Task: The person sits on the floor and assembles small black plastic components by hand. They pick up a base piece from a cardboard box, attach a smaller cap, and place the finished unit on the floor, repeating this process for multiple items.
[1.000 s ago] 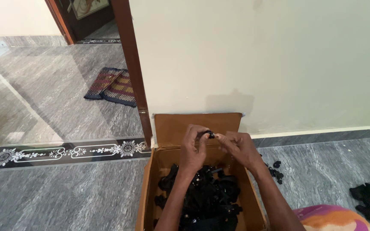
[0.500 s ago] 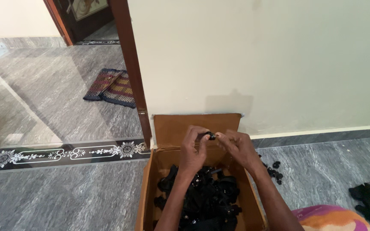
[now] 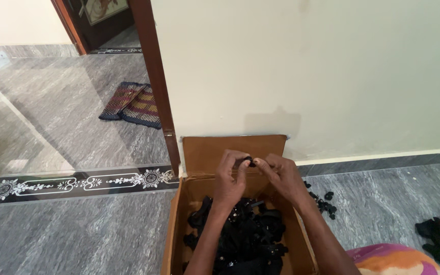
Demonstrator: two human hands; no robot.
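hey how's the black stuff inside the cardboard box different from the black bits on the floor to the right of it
The pile in the box is large and heaped, filling much of the box; the floor bits are few, small and scattered loose on the grey floor. The pile lies under the person's forearms; the bits lie clear of them, near the wall. Both look black, and their exact kind is too small to tell.

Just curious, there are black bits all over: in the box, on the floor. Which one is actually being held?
The small black piece pinched between the fingertips of the left hand and right hand, raised above the cardboard box. The others lie loose in the box or on the floor.
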